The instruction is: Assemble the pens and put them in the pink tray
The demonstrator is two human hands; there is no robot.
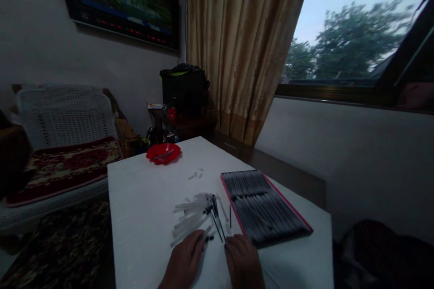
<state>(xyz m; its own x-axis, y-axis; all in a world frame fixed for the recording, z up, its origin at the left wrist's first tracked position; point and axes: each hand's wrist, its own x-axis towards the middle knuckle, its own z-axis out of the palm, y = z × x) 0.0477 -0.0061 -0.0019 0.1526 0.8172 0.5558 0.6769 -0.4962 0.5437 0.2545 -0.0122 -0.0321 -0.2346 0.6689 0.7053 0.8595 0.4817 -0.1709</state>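
My left hand (186, 258) is closed at the front edge of a loose pile, with a translucent plastic sleeve (206, 233) at its fingertips. My right hand (243, 259) is also closed, and the lower end of a thin black stick (220, 225) meets its fingertips. Translucent sleeves (190, 223) lie fanned out beyond my left hand. Small black caps or tips (210, 238) rest between the hands. To the right, a flat red-edged box (240, 220) holds rows of slim, dark pieces in clear sleeves. What my fingers enclose is partly hidden.
All this lies on a white table (135, 216). A red dish (152, 152) with a few slim pieces stands at the far left corner, and small translucent scraps (195, 174) lie mid-table. Beyond are a white woven chair (68, 113), a curtain and a window.
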